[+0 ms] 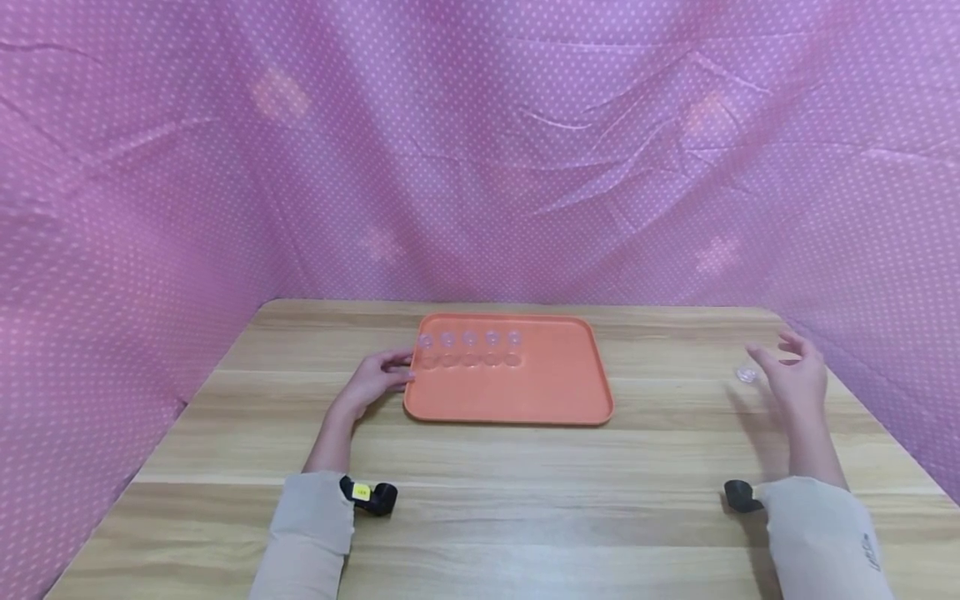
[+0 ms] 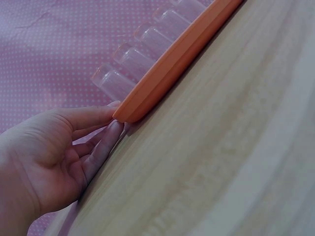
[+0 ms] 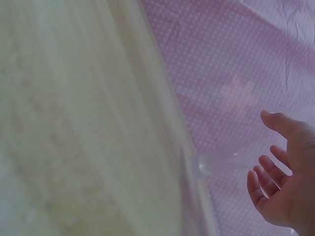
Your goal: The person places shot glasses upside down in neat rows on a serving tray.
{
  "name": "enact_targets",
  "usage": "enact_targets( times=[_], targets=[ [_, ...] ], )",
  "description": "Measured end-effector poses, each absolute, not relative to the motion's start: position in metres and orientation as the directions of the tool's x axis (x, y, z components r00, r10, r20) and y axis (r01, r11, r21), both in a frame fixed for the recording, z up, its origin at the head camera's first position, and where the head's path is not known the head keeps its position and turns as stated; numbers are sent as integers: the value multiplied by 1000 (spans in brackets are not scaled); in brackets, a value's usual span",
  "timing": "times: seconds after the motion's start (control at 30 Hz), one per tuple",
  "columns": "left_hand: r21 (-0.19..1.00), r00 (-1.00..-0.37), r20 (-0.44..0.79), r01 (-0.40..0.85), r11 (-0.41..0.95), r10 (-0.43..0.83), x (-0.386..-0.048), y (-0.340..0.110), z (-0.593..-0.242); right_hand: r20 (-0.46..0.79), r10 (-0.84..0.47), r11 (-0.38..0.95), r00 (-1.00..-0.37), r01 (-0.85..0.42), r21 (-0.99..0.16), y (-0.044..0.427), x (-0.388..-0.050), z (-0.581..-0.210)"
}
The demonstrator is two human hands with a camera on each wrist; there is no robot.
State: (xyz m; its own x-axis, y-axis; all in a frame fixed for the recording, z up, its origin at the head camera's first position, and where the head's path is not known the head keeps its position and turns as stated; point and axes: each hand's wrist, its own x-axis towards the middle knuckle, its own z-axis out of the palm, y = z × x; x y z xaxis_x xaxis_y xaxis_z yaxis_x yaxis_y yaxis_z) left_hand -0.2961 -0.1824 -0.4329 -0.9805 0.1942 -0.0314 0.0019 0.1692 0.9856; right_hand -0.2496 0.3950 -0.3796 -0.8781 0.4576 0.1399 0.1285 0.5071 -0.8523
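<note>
My left hand (image 1: 372,382) pinches the left rim of an orange tray (image 1: 555,383), which lies on the table. In the left wrist view, the thumb of the left hand (image 2: 49,152) is at the top of the rim and a finger lies below it. Several clear plastic cups (image 2: 115,83) stand in a row along the tray's left part. On the right, my right hand (image 1: 798,375) is raised, thumb and fingers apart with nothing between them. Just left of it stands one clear cup (image 1: 746,375), seen only faintly as a clear shape (image 3: 204,166) in the right wrist view.
The wooden table (image 1: 540,500) extends around the tray, with bare wood between the tray and the lone cup. A pink dotted cloth (image 1: 480,167) hangs behind and along both sides. Black wrist cameras (image 1: 371,497) sit at the sleeve cuffs.
</note>
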Motion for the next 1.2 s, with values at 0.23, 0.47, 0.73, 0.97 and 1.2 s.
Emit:
enact_targets(
  times=[0.23, 0.47, 0.73, 0.97, 1.2],
  targets=[
    [983, -980, -34, 3, 185, 198, -296, -181, -430, 44, 408, 434, -912, 151, -888, 406, -252, -395],
    [982, -980, -51, -13, 191, 195, -297, -182, -430, -6, 417, 427, -909, 201, -882, 411, -257, -408],
    [983, -980, -39, -2, 184, 194, -296, -181, -430, 26, 412, 460, -911, 184, -868, 408, -258, -420],
    [982, -980, -45, -7, 191, 193, -296, -183, -432, 64, 430, 539, -900, 200, -818, 407, -261, -427],
    [981, -979, -46, -7, 193, 199, -296, -184, -432, 74, 442, 646, -894, 261, -717, 408, -262, -431]
  ],
)
